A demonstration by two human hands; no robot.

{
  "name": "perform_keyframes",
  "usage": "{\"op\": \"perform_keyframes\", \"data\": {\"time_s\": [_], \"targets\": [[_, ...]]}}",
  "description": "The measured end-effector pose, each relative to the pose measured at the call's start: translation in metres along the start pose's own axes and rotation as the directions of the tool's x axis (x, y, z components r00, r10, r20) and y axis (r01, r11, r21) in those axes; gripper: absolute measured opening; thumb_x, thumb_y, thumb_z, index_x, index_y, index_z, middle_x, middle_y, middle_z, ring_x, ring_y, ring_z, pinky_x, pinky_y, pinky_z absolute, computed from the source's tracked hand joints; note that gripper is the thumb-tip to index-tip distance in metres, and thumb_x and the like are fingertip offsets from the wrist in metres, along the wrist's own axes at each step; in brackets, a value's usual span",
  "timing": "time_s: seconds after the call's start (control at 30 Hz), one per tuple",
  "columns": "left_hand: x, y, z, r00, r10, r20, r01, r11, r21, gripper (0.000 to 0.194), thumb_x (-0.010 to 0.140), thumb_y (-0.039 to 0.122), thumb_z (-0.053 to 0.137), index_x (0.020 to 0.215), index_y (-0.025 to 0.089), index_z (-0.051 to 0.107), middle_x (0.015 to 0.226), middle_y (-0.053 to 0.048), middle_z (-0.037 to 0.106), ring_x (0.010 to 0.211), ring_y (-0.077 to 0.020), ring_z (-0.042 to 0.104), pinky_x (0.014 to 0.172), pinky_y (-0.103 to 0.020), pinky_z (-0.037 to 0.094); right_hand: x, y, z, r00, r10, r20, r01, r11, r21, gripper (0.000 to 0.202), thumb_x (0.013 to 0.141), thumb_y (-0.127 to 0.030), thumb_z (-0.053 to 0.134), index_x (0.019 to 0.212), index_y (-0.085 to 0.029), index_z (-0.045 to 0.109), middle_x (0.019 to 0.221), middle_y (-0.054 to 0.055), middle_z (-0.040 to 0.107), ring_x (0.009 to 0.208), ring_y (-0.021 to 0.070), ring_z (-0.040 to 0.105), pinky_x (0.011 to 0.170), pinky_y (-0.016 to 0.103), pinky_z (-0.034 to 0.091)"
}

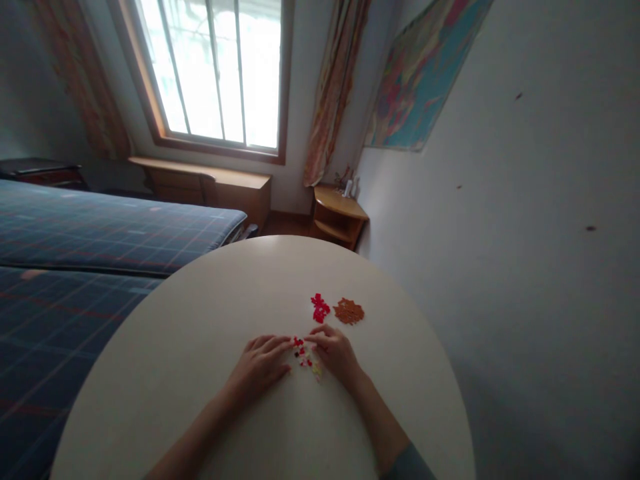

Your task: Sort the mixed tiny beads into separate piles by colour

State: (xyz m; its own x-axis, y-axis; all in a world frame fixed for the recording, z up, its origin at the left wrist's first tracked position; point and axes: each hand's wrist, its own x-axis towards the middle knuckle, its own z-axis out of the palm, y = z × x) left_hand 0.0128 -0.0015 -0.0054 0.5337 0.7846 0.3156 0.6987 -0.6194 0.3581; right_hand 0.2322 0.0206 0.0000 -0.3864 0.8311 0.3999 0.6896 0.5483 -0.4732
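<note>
A small cluster of tiny red, white and dark pieces [301,353] lies on the round white table [240,287] between my hands. Pale yellow bits [317,371] sit at its lower right. My left hand [263,362] rests low over the tabletop, fingers stretched out to the cluster's left edge. From the other side my right hand [335,353] reaches in, its fingers slightly bent and apart, tips at the cluster's upper right. Just beyond it are a pile of red pieces [319,309] and a pile of brown pieces [349,311]. The pieces' exact kind is too small to tell.
A bed with a blue checked cover [115,227] stands left of the table. Past the far edge are a wooden desk [240,179] under the window and a corner shelf [340,203]. A white wall [525,267] runs along the right.
</note>
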Motion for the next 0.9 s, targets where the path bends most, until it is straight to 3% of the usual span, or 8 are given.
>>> {"op": "perform_keyframes", "data": {"time_s": [0.33,0.6,0.9], "targets": [[0.0015,0.0027,-0.0013,0.999,-0.033,-0.001,0.033,0.999,0.003,0.041,0.075,0.025,0.053,0.116,0.029,0.051,0.115,-0.003,0.058,0.103,-0.0225,0.05,0.088,-0.037,0.038,0.0009,-0.002,-0.001,0.995,-0.064,0.082,0.071,0.993,-0.095,0.034,0.075,-0.009,0.052,0.093,-0.035,0.066,0.091,-0.001,0.061,0.068,0.0084,0.054,0.068,0.019,0.041],[0.0027,0.0036,-0.0046,0.999,-0.052,-0.007,0.051,0.997,-0.061,0.031,0.078,0.025,0.051,0.109,0.026,0.056,0.11,-0.004,0.061,0.101,-0.0216,0.052,0.087,-0.037,0.039,0.0006,0.0001,0.0016,0.999,0.015,0.033,-0.015,1.0,-0.008,0.024,0.074,-0.009,0.053,0.086,-0.025,0.067,0.083,0.002,0.061,0.073,0.0102,0.055,0.068,0.019,0.042],[0.0044,0.0014,-0.0018,0.993,-0.057,-0.107,0.036,0.981,-0.189,0.018,0.08,0.021,0.048,0.091,0.022,0.062,0.096,-0.005,0.066,0.091,-0.017,0.058,0.082,-0.031,0.044,0.0009,0.0023,0.0,0.994,0.105,-0.02,-0.104,0.993,0.05,0.01,0.075,-0.012,0.053,0.073,-0.018,0.061,0.074,0.0,0.055,0.062,0.009,0.049,0.058,0.018,0.038]]}}
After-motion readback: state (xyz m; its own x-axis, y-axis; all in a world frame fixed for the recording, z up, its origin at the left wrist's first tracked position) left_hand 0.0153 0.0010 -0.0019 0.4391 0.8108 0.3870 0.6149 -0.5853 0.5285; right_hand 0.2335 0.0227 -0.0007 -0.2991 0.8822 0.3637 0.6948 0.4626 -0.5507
